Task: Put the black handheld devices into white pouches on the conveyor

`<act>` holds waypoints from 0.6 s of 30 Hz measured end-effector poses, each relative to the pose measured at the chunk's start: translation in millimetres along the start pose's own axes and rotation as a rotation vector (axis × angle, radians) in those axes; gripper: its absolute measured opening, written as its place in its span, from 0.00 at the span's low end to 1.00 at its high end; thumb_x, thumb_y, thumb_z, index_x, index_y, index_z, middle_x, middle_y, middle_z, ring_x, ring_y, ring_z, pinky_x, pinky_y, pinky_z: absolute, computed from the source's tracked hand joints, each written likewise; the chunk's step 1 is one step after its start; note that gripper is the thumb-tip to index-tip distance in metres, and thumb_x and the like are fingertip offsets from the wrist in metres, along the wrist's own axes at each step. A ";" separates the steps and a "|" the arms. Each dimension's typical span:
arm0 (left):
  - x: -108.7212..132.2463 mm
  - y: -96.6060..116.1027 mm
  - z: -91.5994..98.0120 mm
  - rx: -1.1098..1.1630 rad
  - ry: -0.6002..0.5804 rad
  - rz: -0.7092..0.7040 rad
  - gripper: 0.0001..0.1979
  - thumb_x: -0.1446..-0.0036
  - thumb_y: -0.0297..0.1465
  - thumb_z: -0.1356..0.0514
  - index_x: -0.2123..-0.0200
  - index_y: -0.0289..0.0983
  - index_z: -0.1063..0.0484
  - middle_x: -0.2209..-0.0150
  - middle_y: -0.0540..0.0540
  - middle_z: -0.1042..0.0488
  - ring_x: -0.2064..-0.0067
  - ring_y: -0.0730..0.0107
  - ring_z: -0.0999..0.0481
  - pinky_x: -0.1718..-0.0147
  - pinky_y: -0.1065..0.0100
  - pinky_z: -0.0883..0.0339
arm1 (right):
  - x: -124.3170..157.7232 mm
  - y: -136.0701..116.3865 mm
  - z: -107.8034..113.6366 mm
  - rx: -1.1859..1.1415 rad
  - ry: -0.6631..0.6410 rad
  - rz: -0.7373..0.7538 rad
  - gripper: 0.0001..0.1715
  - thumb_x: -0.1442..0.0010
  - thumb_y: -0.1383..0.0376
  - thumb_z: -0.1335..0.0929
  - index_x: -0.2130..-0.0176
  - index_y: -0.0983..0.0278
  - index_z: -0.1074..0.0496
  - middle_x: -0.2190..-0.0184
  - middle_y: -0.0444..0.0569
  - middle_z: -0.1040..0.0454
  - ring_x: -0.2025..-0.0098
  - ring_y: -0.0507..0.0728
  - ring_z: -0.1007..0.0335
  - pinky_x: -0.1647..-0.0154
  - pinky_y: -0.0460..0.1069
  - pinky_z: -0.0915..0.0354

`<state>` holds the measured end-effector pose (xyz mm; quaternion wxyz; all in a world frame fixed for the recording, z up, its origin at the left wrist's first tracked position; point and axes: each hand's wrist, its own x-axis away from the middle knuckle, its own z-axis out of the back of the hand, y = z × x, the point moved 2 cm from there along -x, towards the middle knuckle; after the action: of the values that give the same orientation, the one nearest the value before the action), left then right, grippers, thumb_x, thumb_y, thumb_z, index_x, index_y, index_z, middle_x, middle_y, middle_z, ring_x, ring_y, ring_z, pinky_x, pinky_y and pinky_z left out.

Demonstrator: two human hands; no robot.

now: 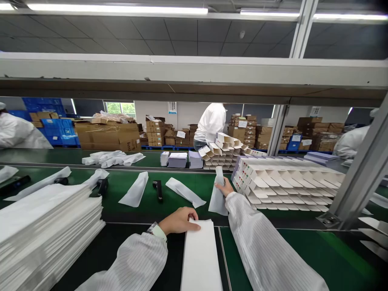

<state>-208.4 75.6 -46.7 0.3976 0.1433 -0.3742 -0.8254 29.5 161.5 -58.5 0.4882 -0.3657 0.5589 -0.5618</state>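
My left hand (179, 221) is at the far end of a long stack of flat white sleeves (201, 258), thumb on top and fingers curled at the edge. How many sleeves it pinches cannot be seen. My right hand (224, 187) grips a single white sleeve (217, 198), thin and paper-like, over the green belt (133, 214). On that belt to the left lie another white sleeve (186, 192), a small black handheld device (158, 190) and a further sleeve (135, 190).
A tall stack of white sheets (45, 226) stands at left. Open white cartons (287, 182) are piled at right, beside a slanted metal post (354, 173). A shelf beam (194, 72) crosses overhead. A person in white (210, 121) is beyond the belts.
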 end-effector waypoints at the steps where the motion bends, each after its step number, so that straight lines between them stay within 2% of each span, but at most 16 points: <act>1: -0.9 -1.8 1.1 0.002 0.015 0.008 0.16 0.61 0.42 0.41 0.72 0.35 0.32 0.70 0.48 0.34 0.69 0.68 0.35 0.74 0.72 0.44 | 1.7 2.2 3.8 0.056 0.021 0.014 0.38 0.63 0.62 0.30 0.53 0.63 0.44 0.55 0.55 0.38 0.50 0.66 0.46 0.54 0.57 0.45; 3: -2.9 -3.9 2.9 0.012 0.043 0.012 0.15 0.59 0.41 0.42 0.75 0.34 0.33 0.73 0.49 0.35 0.70 0.69 0.36 0.74 0.72 0.45 | 8.3 1.1 7.3 0.158 0.025 0.066 0.41 0.64 0.63 0.29 0.51 0.63 0.45 0.52 0.56 0.42 0.46 0.68 0.53 0.51 0.59 0.51; 4: -3.8 -4.3 3.6 0.018 0.054 0.007 0.14 0.58 0.41 0.43 0.76 0.34 0.33 0.74 0.50 0.35 0.70 0.69 0.36 0.74 0.72 0.45 | 13.0 -1.5 6.3 0.197 0.005 0.098 0.40 0.63 0.62 0.30 0.51 0.63 0.44 0.52 0.57 0.42 0.47 0.67 0.53 0.50 0.59 0.52; 6: -5.4 -4.0 4.4 0.032 0.070 -0.011 0.14 0.58 0.41 0.43 0.77 0.34 0.33 0.74 0.50 0.35 0.70 0.70 0.36 0.73 0.72 0.45 | 26.2 -7.3 -2.9 0.251 -0.095 0.155 0.33 0.59 0.60 0.31 0.53 0.64 0.40 0.58 0.55 0.37 0.52 0.64 0.44 0.53 0.57 0.48; 8: -6.8 -3.2 4.9 0.046 0.084 -0.028 0.14 0.57 0.41 0.44 0.77 0.34 0.33 0.75 0.50 0.34 0.70 0.70 0.36 0.73 0.72 0.45 | 44.2 -10.0 -19.3 0.267 -0.260 0.185 0.28 0.62 0.59 0.30 0.59 0.63 0.35 0.67 0.49 0.32 0.63 0.58 0.35 0.59 0.52 0.41; 9: -7.3 -2.9 5.2 0.054 0.087 -0.034 0.14 0.57 0.41 0.44 0.77 0.34 0.33 0.75 0.50 0.34 0.70 0.69 0.35 0.73 0.72 0.45 | 54.2 -9.6 -28.8 0.260 -0.375 0.194 0.26 0.64 0.59 0.29 0.62 0.63 0.32 0.71 0.46 0.31 0.68 0.55 0.34 0.64 0.50 0.39; 11: -8.1 -2.6 5.5 0.070 0.088 -0.043 0.15 0.56 0.41 0.44 0.77 0.33 0.33 0.75 0.49 0.34 0.70 0.69 0.35 0.73 0.72 0.45 | 72.8 -6.6 -45.0 0.228 -0.586 0.201 0.23 0.68 0.61 0.27 0.68 0.64 0.30 0.77 0.43 0.31 0.76 0.51 0.35 0.73 0.46 0.38; 12: -8.2 -2.6 5.6 0.080 0.084 -0.045 0.15 0.56 0.41 0.44 0.77 0.33 0.33 0.75 0.49 0.34 0.70 0.69 0.35 0.73 0.72 0.45 | 79.7 -4.7 -50.4 0.208 -0.652 0.199 0.20 0.68 0.61 0.27 0.70 0.66 0.29 0.79 0.43 0.32 0.78 0.50 0.36 0.76 0.45 0.39; 14: -7.9 -2.6 5.6 0.102 0.080 -0.046 0.15 0.56 0.42 0.44 0.75 0.34 0.32 0.73 0.49 0.34 0.70 0.69 0.35 0.73 0.72 0.45 | 87.0 -1.3 -54.9 0.179 -0.690 0.192 0.16 0.65 0.61 0.28 0.75 0.68 0.30 0.82 0.43 0.33 0.80 0.49 0.38 0.79 0.44 0.41; 18: -6.2 -0.3 5.2 0.189 0.116 -0.076 0.20 0.60 0.42 0.41 0.64 0.37 0.35 0.66 0.49 0.35 0.66 0.70 0.36 0.71 0.73 0.44 | 84.2 1.0 -51.1 0.169 -0.654 0.195 0.14 0.63 0.61 0.28 0.76 0.68 0.31 0.83 0.42 0.33 0.81 0.48 0.39 0.79 0.44 0.42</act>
<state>-207.4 83.1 -43.7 0.3716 0.2419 -0.4210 -0.7913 -40.8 94.8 -76.3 0.7213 -0.4292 0.3568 -0.4101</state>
